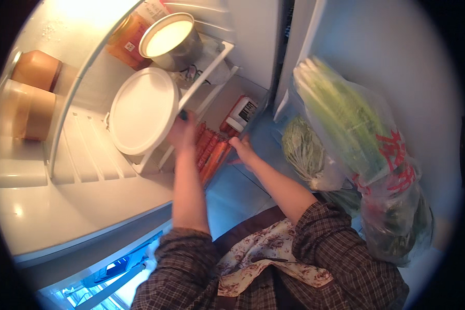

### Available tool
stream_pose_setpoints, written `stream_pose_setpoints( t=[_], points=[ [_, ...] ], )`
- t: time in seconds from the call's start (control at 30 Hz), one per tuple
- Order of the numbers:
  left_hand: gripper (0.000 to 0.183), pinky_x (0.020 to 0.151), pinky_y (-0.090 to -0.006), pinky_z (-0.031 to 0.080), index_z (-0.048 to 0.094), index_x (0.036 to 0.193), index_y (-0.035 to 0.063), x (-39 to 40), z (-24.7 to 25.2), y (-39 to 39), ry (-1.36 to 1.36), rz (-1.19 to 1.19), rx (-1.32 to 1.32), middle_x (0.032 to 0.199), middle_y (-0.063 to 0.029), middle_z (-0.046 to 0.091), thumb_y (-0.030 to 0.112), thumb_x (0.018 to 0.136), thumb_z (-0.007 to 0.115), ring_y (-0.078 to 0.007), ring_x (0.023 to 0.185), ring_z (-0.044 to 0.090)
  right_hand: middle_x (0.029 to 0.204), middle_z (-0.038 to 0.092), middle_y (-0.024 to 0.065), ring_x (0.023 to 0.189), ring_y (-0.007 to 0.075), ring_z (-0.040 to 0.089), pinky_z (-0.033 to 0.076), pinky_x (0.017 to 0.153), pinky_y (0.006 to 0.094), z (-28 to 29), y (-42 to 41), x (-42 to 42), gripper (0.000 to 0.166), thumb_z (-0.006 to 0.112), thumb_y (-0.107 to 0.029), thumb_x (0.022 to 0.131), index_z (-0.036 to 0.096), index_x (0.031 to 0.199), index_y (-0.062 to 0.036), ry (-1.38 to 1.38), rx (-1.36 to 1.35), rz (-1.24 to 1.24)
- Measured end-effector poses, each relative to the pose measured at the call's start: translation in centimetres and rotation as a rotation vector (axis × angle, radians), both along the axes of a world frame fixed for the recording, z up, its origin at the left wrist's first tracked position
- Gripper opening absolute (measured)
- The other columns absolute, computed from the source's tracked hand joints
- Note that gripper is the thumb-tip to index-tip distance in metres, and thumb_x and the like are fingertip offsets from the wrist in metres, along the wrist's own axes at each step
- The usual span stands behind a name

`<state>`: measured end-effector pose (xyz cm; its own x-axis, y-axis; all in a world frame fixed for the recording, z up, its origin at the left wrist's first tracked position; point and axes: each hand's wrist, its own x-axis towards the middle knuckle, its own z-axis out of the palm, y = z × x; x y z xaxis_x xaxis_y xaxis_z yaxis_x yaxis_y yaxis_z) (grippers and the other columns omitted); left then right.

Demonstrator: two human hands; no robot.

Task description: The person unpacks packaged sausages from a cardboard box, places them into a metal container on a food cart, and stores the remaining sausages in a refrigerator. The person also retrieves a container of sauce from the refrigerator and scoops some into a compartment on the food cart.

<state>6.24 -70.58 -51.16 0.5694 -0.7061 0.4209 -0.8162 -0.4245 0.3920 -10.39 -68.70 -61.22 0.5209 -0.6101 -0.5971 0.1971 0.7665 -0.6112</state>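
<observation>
My left hand (183, 130) is blurred beside a round white-lidded container (145, 112) on the refrigerator shelf. Something small and dark shows at its fingers, and I cannot tell whether they grip anything. Below the shelf, a clear drawer (221, 164) is pulled out, holding several red sausages in wrappers (209, 153) and a labelled meat pack (240, 114). My right hand (245, 152) is at the drawer's front rim, thumb over the edge and fingers on the outer side.
On the shelf behind stand a metal pot (174, 42) with pale contents and an orange jar (128, 42). Brown containers (29, 108) sit at left. Bagged long green vegetables (345, 120) and a bagged leafy bundle (303, 149) are at the open door (407, 77).
</observation>
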Motion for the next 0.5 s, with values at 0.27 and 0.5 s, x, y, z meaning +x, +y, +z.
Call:
stream_pose_setpoints(
  t=[0.27,0.5],
  points=[
    [0.045,0.092,-0.0397,0.044,0.056,0.114,0.0107,-3.9,-1.7,-3.3,0.268,-0.73,0.212,0.13,-0.0109,0.046,0.019,0.071,0.067,-0.0303,0.113,0.051,0.14,0.021,0.0133,0.125,0.0347,0.033,0.048,0.08,0.0607,1.2,0.1,0.2,0.082,0.059,-0.033,0.081,0.004,0.138,-0.0147,-0.005,-0.043,0.044],
    [0.041,0.093,-0.0393,0.043,0.06,0.112,0.01,-3.6,-2.7,-2.6,0.181,-0.733,0.368,0.127,-0.0122,0.05,0.019,0.074,0.068,-0.0322,0.113,0.05,0.143,0.015,0.0133,0.129,0.0339,0.029,0.049,0.081,0.0599,0.3,-0.2,-0.3,0.087,0.059,-0.037,0.081,-0.002,0.139,-0.0147,-0.043,-0.083,0.074]
  ],
)
